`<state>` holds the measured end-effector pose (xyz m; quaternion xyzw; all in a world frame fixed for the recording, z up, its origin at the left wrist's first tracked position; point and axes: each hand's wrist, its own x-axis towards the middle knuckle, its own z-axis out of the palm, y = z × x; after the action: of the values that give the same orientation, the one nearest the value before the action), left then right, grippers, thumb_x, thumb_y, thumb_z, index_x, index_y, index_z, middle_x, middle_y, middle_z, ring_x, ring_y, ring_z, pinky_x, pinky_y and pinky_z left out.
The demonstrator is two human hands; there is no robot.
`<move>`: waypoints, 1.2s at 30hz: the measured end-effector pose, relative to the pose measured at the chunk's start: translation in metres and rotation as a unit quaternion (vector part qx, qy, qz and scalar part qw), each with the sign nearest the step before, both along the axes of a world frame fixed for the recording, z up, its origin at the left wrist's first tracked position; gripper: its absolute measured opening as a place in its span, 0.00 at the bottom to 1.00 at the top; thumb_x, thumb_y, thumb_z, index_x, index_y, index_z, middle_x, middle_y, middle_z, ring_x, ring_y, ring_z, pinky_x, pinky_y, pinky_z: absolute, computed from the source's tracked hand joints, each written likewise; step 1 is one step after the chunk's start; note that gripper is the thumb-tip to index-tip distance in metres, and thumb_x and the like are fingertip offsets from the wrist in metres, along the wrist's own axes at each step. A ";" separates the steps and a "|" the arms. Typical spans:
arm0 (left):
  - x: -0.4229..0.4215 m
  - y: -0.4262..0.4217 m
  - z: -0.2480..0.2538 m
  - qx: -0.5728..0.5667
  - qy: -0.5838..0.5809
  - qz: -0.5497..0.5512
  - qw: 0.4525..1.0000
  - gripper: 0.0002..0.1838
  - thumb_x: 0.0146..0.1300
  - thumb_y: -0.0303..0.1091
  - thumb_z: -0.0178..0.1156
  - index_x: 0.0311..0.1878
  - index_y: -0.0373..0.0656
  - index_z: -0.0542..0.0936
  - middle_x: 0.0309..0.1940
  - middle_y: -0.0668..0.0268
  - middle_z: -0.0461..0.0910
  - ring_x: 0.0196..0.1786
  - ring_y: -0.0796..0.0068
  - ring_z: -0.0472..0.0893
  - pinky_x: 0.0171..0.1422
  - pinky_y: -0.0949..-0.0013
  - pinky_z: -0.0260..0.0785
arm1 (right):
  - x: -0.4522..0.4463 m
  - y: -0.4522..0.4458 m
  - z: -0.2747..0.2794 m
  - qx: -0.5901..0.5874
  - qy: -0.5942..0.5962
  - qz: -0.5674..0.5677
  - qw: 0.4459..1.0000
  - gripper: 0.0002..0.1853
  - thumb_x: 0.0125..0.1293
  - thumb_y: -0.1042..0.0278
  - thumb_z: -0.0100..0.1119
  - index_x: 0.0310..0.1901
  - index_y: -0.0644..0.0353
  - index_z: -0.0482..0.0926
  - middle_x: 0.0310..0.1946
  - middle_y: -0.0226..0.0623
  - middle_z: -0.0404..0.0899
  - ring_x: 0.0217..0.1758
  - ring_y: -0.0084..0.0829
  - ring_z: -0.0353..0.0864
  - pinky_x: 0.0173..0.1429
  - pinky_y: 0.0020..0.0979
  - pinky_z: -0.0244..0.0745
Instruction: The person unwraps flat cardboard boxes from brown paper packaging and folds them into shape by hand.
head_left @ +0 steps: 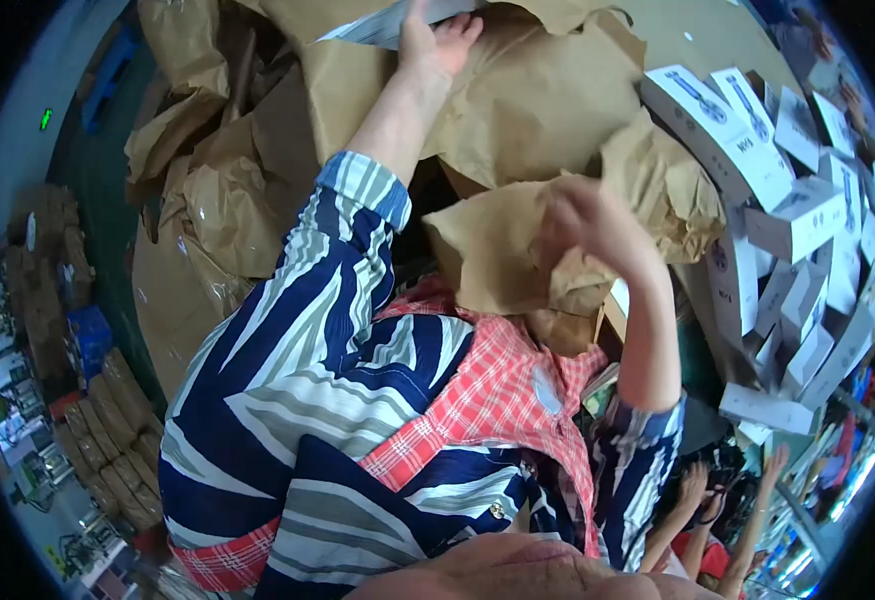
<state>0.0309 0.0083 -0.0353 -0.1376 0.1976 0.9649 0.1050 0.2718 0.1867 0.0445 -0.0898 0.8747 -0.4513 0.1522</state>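
Observation:
My left hand (440, 45) reaches to the top of the view with its fingers apart. It lies over a whitish-grey flat thing (383, 27), partly covered by brown wrapping paper (548, 95); whether it presses on it I cannot tell. My right hand (590, 222) is bent down over a crumpled sheet of brown paper (493, 245), nearer my body. Motion smears its fingers, so a grip on the sheet cannot be made out. More creased brown paper (673, 190) bulges just right of this hand.
White printed boxes (803, 215) lie in a loose pile at the right. Large crumpled brown paper (223, 200) fills the left side. Other people's hands (693, 485) show at the lower right. Stacked brown packages (113, 440) and a blue bin (88, 335) stand at the far left.

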 end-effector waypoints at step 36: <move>0.032 0.050 0.020 -0.126 -0.138 0.147 0.971 0.31 0.48 0.59 0.62 0.51 0.52 0.70 0.47 0.76 0.70 0.47 0.80 0.66 0.49 0.74 0.56 | -0.206 -0.005 0.013 -0.571 -0.067 -0.363 0.733 0.09 0.67 0.71 0.43 0.40 0.70 0.70 0.34 0.46 0.78 0.31 0.34 0.80 0.34 0.26 0.79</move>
<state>0.0627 0.0583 -0.0153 -0.3093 0.2788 0.9087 -0.0301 0.0663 0.1814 0.0575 0.1952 0.4063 -0.8915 -0.0448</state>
